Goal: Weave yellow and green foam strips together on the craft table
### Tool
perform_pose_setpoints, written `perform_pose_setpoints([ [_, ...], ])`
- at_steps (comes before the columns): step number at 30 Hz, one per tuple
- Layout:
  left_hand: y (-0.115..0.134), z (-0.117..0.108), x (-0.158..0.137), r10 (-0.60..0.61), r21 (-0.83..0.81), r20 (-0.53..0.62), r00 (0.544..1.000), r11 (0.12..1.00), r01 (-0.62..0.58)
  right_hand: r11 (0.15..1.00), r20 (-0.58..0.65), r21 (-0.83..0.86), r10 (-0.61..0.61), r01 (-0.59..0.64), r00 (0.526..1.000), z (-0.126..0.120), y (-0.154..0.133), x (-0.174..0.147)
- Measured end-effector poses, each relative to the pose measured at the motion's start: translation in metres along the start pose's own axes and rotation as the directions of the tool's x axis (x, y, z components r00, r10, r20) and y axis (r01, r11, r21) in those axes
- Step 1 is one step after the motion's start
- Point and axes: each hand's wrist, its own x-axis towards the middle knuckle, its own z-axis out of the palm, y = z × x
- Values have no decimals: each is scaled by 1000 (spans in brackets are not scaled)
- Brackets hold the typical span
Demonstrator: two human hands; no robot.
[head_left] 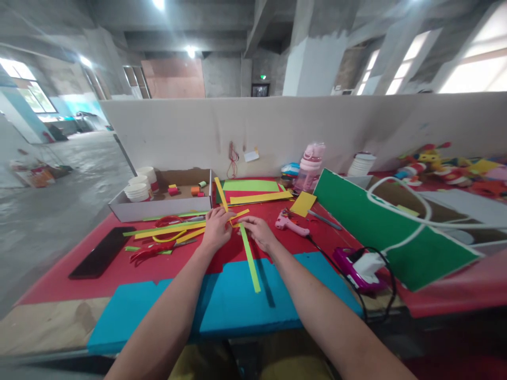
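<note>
My left hand (217, 227) is closed on a yellow paper strip (221, 193) that sticks up and away from me above the fingers. Close beside it, my right hand (257, 232) pinches the upper end of a light green paper strip (250, 258), which slants down over the blue sheet (233, 311). Between the hands, a short yellow strip end (241, 214) shows. The fingertips partly hide where the strips meet. Left of my left hand lie more yellow strips (170, 230), and red-handled scissors (152, 252) are near them.
On the left are a black phone (103, 253) and a shallow box (162, 208) with white cups and small coloured rolls. To the right lie a pink glue gun (292, 224), a purple power strip (366, 274) with cables, and a leaning green board (392, 232). A pink bottle (309, 166) stands behind.
</note>
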Motion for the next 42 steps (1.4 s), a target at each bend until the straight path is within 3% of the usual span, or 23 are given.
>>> perform_pose_setpoints([
  [5,-10,10,0,-87,-99,48,995,991,91,985,79,172,21,-34,997,-1,-8,0],
  [10,-10,14,-2,-55,-142,28,998,988,59,969,-9,247,-19,21,1000,-2,-7,3],
  [20,-1,17,-4,-19,10,109,994,1000,18,926,-55,374,-29,47,998,-9,-7,7],
  [24,4,11,-4,29,-190,152,988,982,0,946,-131,306,-69,106,989,-11,-3,12],
  [27,1,9,-2,-42,-513,178,983,849,129,921,-237,330,-129,205,963,-21,-6,16],
  [29,-5,8,0,-222,-687,127,967,683,248,900,-279,365,-139,238,950,-28,-11,17],
  [32,-15,6,3,-487,-790,40,873,520,326,907,-234,374,-110,194,966,-32,-17,14],
  [34,-17,4,4,-551,-805,54,833,469,363,942,-150,305,-100,143,984,-28,-16,11],
  [38,-8,2,3,-394,-809,255,883,413,418,990,-32,47,-128,129,991,-11,-7,6],
  [42,2,3,1,-199,-777,390,899,453,437,971,-80,-139,-205,192,976,-3,1,8],
])
